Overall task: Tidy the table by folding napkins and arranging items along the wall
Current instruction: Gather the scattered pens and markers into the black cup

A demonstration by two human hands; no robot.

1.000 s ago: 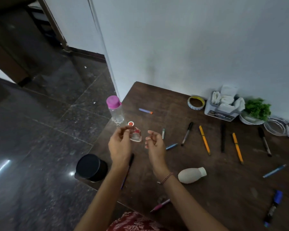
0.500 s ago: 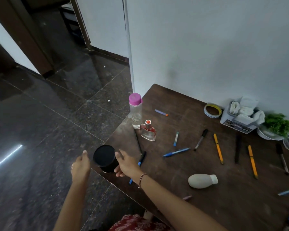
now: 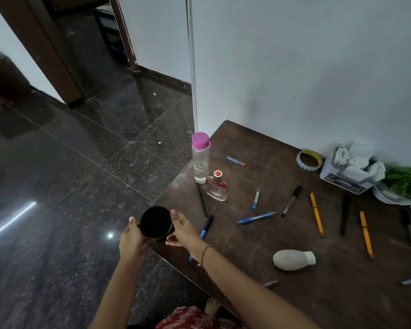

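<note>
A black round jar [image 3: 156, 223] stands at the near left corner of the dark wooden table [image 3: 282, 233]. My left hand [image 3: 131, 241] grips its left side and my right hand [image 3: 183, 231] grips its right side. Behind it stand a clear bottle with a pink cap [image 3: 200, 157] and a small perfume bottle with a red cap [image 3: 217, 186]. Several pens and markers lie scattered, among them two yellow pens [image 3: 316, 214]. A holder of white napkins [image 3: 352, 170] sits against the wall.
A tape roll [image 3: 309, 160] and a green plant in a white dish [image 3: 403, 185] stand along the wall. A white bottle [image 3: 293, 259] lies on its side near the front. The table's left edge drops to a dark tiled floor [image 3: 69, 186].
My hands left the perfume bottle, which now stands on the table, and moved to the black jar. Both hands now close on its sides. The view has shifted left.
</note>
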